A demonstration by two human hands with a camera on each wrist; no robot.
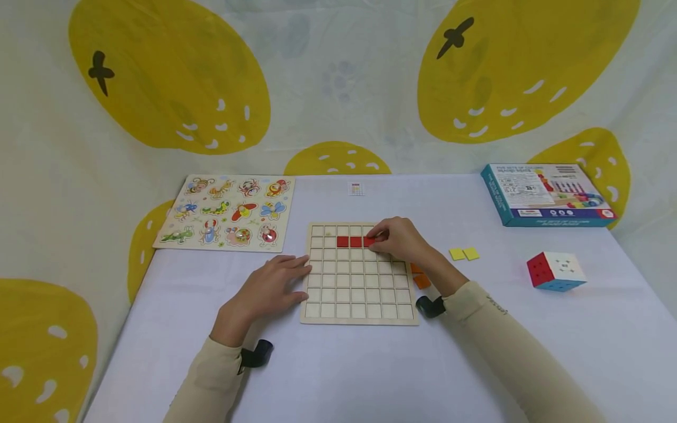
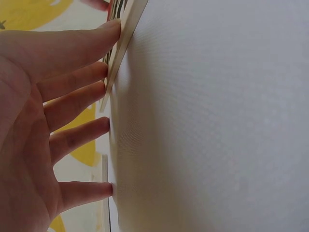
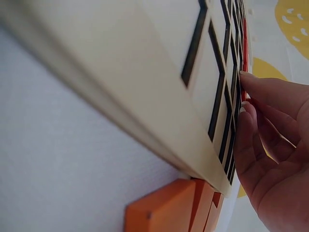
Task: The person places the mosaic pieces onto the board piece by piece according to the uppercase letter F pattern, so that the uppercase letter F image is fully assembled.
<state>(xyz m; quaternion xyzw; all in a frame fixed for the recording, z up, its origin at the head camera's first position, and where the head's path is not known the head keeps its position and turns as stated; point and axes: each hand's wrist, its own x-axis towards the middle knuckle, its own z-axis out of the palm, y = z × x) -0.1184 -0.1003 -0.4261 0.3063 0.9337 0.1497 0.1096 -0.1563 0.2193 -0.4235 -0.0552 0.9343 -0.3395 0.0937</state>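
Observation:
A wooden grid board (image 1: 359, 321) lies flat in front of me. Two red square tiles (image 1: 342, 241) sit side by side in its second row from the top. Just right of them, my right hand (image 1: 399, 238) pinches a third red tile (image 1: 368, 241) between thumb and fingertips, at the same row. In the right wrist view, thumb and fingers meet at the red edge over the grid. With fingers spread, my left hand (image 1: 270, 288) rests at the board's left edge; in the left wrist view its thumb (image 2: 91, 41) touches the board's side.
Orange tiles (image 1: 421, 281) lie against the board's right edge, partly under my right forearm. Farther right are two yellow tiles (image 1: 456, 254), a puzzle cube (image 1: 556, 271) and a boxed toy set (image 1: 550, 197). An insect puzzle board (image 1: 227, 214) lies back left, a small printed card (image 1: 357, 188) at the back.

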